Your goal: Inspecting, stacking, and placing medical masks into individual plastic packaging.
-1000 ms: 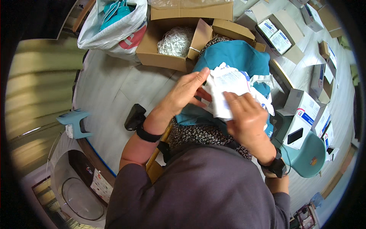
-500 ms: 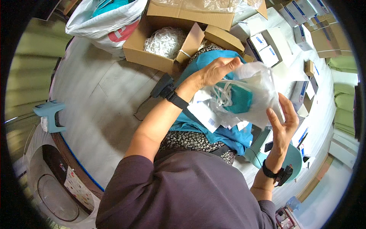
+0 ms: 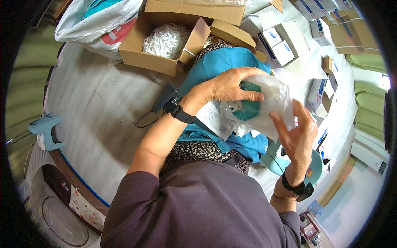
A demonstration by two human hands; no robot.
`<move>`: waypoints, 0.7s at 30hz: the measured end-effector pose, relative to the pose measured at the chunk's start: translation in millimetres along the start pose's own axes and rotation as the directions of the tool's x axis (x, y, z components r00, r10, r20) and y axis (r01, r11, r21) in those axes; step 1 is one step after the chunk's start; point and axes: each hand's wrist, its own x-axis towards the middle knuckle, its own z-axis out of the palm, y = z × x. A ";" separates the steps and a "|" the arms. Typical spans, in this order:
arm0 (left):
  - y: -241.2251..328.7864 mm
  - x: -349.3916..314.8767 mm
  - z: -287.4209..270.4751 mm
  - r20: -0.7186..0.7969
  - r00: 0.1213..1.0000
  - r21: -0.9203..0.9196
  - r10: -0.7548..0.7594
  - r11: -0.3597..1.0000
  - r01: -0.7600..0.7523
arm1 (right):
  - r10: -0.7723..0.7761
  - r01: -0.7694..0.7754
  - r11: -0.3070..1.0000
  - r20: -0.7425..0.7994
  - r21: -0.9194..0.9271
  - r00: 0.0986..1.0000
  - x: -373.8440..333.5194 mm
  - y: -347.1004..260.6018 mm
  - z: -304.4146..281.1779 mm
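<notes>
A clear plastic bag [image 3: 275,97] hangs in front of me between my two hands. Inside it sits a teal face mask [image 3: 249,108] with white straps, seen through the film. My left hand [image 3: 229,87] is closed on the bag's left side, its thumb lying across the front over the mask. At the bag's right edge, my right hand [image 3: 298,134] has its thumb on the near face and its fingers beyond, gripping the film. A printed white paper [image 3: 213,118] shows beneath the bag, over the blue cloth [image 3: 223,62] on my lap.
Ahead stands an open cardboard box [image 3: 149,62] holding a heap of white straps [image 3: 166,41]. A white sack [image 3: 97,31] with teal pieces is at the far left. Small white boxes [image 3: 283,53] lie right, and a light-blue stool [image 3: 46,130] stands left.
My left thumb has come down across the bag's front, and the bag looks flatter and more closed around the mask. My right hand stays at its right edge. The whole view has shifted slightly.
</notes>
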 end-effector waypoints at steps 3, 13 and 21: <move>-6.7 -0.2 -2.2 -0.019 0.994 -0.110 -0.108 0.988 0.106 | -0.008 0.009 0.995 -0.012 0.099 1.000 -5.6 14.0 -1.6; -26.9 -0.5 -22.5 0.133 0.979 -0.334 -0.152 0.924 0.188 | 0.010 0.042 0.963 -0.191 0.266 0.982 -44.0 50.7 -22.7; -24.2 -0.4 -29.6 0.230 0.961 -0.306 -0.152 0.926 0.220 | 0.143 0.037 0.897 -0.366 0.441 0.919 -67.5 94.9 -24.2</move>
